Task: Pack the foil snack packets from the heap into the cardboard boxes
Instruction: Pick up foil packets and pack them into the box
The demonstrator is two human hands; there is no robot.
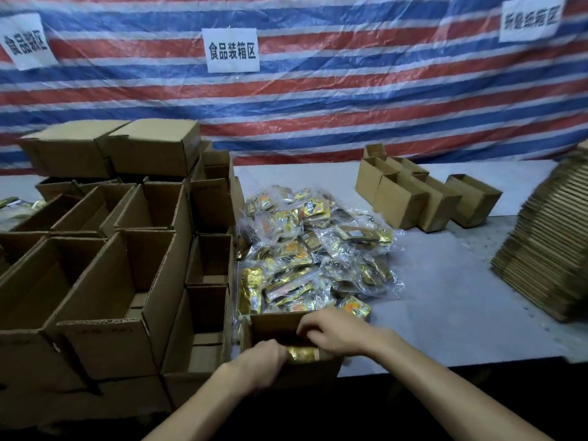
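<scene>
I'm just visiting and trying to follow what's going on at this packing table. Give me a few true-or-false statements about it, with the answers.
1. Both hands, the left hand and the right hand, are at the small cardboard box at the table's near edge. True.
2. The heap of foil packets lies on the floor. False: it lies on the grey table.
3. A gold foil packet shows between the hands at the box. True.
4. The open boxes on the left are full of packets. False: the ones whose insides show look empty.
5. A stack of flattened cardboard stands at the right. True.
</scene>
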